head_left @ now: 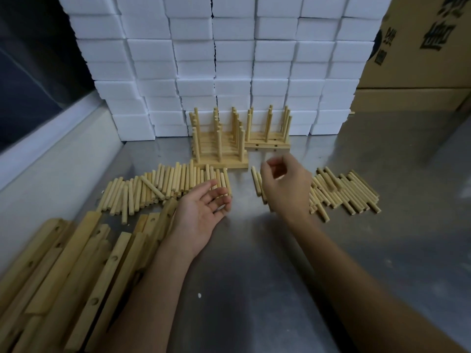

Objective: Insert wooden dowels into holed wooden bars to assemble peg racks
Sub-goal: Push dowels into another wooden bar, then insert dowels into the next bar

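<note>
While the steel bench (254, 289) carries everything, no tray or box holds any of the parts: they all lie loose on the metal. At the near left sits a heap of holed wooden bars (63, 271), overlapping, too jumbled for a sure count. Just beyond them a wide spread of loose dowels (163, 187) lies side by side, several dozen at a glance. Over its right edge comes the left hand (201, 212), palm up, fingers (216, 193) relaxed and loosely spread; whether a dowel lies across them I cannot tell. Far centre, two groups of finished peg racks stand with pegs upright: the nearer rack group (219, 149) on the left, the farther rack group (267, 133) just right of it and against the foam; racks overlap, so no exact count. Right of centre the right hand (285, 184) hovers, blurred, fingers (272, 169) curled inward, and whether they pinch anything I cannot tell. Beneath and right of it lies a second dowel pile (341, 192), again dozens. Behind everything rises a wall of white foam blocks (229, 59), with cardboard boxes (420, 59) at the far right.
</note>
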